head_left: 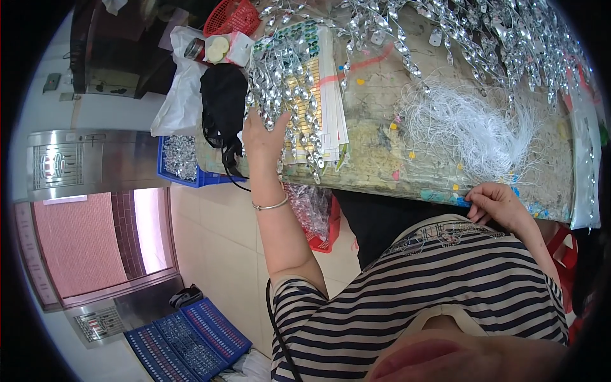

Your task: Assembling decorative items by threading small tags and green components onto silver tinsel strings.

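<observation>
My left hand (263, 141) reaches to the left part of the table, thumb and fingers apart, at the near ends of a bunch of shiny silver twisted strands (280, 70). Its fingertips touch or nearly touch them; I cannot tell which. The strands lie over a stack of printed sheets (331, 121). At the table's near edge, my right hand (499, 202) is closed, thumb and fingertips pressed together; what they hold, if anything, is too small to make out. Beyond that hand lies a loose tangle of white thread (474, 130).
More silver strands (503, 38) cover the far right of the worn table (375, 159). A black cloth bag (224, 105), a white plastic bag (178, 105) and a red basket (232, 18) are at the left. Blue (213, 180) and red (333, 223) crates sit lower down.
</observation>
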The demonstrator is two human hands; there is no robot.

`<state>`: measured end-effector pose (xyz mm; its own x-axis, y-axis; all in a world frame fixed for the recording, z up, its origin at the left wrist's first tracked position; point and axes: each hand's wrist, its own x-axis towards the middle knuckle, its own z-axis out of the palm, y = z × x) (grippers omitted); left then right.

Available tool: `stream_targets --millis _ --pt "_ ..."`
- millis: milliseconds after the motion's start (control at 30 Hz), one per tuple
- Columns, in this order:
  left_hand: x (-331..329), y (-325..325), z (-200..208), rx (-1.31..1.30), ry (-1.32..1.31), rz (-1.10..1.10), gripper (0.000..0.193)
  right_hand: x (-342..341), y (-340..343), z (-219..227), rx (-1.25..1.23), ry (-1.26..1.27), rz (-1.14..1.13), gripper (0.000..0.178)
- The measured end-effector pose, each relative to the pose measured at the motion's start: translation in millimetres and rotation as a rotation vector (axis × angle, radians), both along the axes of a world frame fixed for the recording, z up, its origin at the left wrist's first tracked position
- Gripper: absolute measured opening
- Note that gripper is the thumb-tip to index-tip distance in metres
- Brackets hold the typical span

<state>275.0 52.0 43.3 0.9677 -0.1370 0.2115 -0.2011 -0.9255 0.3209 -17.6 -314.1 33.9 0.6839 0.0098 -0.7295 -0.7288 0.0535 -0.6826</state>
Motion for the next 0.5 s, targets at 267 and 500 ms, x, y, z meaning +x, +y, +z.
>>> stream_targets --millis 267,500 --pt "4.1 13.6 -5.4 0.021 0.119 0.051 0.074 0.5 2.3 -1.1 -0.015 -0.016 0.012 0.018" --pt "-15.4 -8.5 20.3 -0.073 0.044 -0.034 0.064 -3.6 -2.2 7.3 -0.007 0.007 0.005 0.019"
